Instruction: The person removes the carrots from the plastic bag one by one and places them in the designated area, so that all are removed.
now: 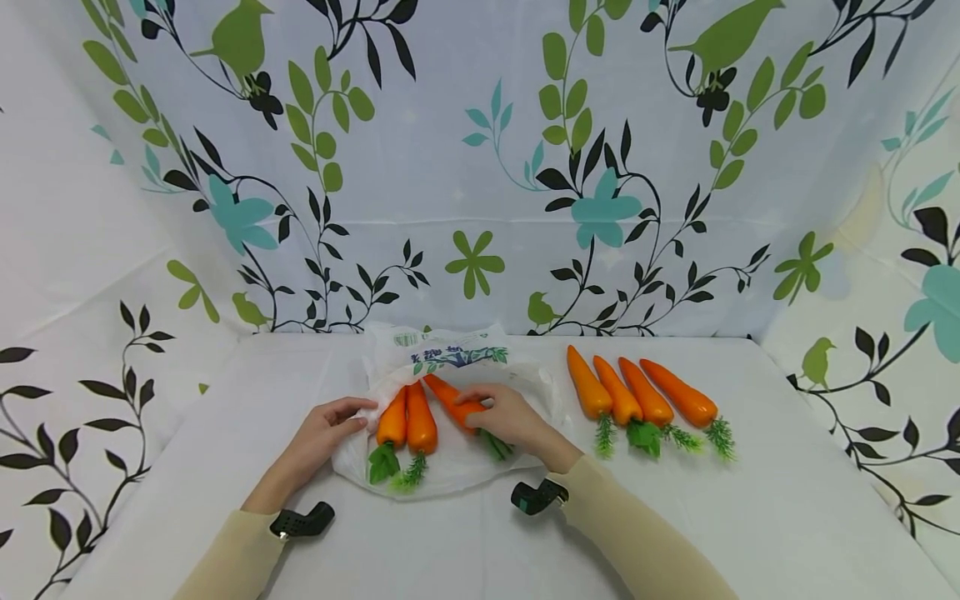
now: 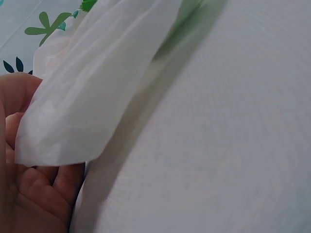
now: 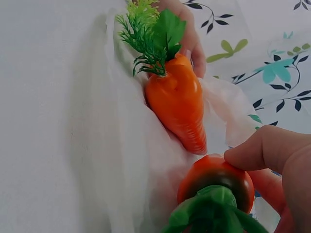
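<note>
A white plastic bag [image 1: 468,467] with blue and green print lies on the table, its opening toward me. My left hand [image 1: 324,432] pinches the bag's left edge; in the left wrist view, thumb and fingers [image 2: 43,187] stand on either side of the thin film. Two orange toy carrots [image 1: 421,421] lie side by side at the bag's left part, leafy tops toward me. My right hand [image 1: 513,417] grips a third carrot [image 1: 447,396] near its thick end, its tip pointing into the bag. This carrot's green stem [image 3: 218,204] shows close up in the right wrist view.
Several more toy carrots [image 1: 652,400] with green tops lie in a row on the white-covered table [image 1: 787,500], right of the bag. Behind the table hangs a curtain [image 1: 480,167] patterned with leaves and birds. A dark wrist camera [image 1: 538,497] sits on the right wrist.
</note>
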### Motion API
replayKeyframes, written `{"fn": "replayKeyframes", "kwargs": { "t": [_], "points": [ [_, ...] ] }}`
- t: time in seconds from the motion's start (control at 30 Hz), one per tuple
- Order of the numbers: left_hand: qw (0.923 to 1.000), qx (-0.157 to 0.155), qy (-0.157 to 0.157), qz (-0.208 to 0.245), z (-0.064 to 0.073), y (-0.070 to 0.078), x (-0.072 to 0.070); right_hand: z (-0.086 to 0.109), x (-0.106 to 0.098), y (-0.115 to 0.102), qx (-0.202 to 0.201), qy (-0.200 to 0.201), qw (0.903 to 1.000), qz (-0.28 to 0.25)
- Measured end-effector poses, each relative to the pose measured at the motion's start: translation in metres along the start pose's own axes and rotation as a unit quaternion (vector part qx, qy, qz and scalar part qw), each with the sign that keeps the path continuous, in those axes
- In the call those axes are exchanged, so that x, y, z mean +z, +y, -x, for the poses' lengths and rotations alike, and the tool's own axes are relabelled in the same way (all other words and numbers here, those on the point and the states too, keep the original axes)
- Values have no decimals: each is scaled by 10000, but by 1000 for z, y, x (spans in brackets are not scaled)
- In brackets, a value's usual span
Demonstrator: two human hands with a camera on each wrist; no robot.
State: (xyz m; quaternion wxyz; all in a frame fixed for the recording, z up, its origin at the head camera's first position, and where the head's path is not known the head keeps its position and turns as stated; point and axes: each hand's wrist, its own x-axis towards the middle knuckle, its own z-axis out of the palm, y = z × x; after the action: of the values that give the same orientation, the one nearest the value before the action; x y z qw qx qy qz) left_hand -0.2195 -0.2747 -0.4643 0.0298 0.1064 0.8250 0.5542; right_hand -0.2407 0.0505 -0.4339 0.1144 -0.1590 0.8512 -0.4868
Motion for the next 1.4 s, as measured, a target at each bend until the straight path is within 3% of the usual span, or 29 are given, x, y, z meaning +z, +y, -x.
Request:
{"fn": "replayKeyframes", "kwargs": {
  "t": [0.5,0.77,1.4],
  "points": [
    [10000,-12,21,9,2,-1,0,26,-30,-3,-365,-159,9992,53],
    [10000,14,5,43,2,-2,0,42,-51,3,-32,-286,9995,-107],
    [10000,-54,9,-53,-2,-2,1,79,-94,-5,26,-578,9974,-420]
  ]
}}
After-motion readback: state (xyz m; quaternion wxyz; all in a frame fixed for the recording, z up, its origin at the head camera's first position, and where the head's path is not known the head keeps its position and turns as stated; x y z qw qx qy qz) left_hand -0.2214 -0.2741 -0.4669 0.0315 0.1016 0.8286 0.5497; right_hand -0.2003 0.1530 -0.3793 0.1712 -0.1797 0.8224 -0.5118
